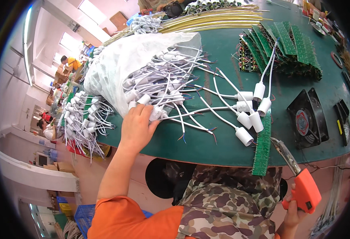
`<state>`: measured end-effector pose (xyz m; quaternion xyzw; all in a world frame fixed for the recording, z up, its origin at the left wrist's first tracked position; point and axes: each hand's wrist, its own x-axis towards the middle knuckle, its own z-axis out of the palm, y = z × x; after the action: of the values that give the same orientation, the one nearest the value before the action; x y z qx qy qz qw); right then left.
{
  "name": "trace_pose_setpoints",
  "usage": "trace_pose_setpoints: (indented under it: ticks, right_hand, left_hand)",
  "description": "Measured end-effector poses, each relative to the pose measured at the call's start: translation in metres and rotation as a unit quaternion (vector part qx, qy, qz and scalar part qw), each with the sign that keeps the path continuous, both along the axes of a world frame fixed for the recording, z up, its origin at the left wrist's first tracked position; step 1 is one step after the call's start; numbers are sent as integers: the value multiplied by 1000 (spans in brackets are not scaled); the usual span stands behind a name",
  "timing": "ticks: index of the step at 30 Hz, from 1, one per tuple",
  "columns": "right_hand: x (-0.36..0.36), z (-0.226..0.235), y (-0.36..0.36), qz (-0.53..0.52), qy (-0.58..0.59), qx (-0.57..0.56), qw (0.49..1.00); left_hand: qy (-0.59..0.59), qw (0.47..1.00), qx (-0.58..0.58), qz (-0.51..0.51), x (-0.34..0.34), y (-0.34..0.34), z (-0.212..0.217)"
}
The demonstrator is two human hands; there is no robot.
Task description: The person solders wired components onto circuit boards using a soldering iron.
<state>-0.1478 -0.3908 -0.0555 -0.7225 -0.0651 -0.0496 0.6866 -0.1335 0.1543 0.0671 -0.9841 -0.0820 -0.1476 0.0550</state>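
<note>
My left hand (137, 126) rests on a heap of white lamp sockets with short wires (159, 85), fingers curled around one socket at the mouth of a clear plastic bag (123, 59). My right hand (292, 209) sits low at the right, below the table edge, gripping an orange soldering gun (304, 189) whose metal tip points up toward the table. A long green circuit board strip (263, 145) hangs over the table's near edge. Several white sockets (250, 115) lie wired at its top end.
The green table (222, 59) also carries stacked green circuit boards (282, 46), yellow-green wire bundles (211, 22), a black fan (306, 119) and more sockets (81, 115) at the left edge. Other people work in the background at left.
</note>
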Motion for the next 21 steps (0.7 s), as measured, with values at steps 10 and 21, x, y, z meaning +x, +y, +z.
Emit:
trace_pose_setpoints:
  ticks: [10,21]
  right_hand:
    - [-2,9,3,14,-13,-17,1000]
    - [-1,36,32,15,-5,19,1000]
  left_hand:
    - [-210,906,-365,-34,9,19,47]
    - [-101,929,-113,-338,35,-79,82]
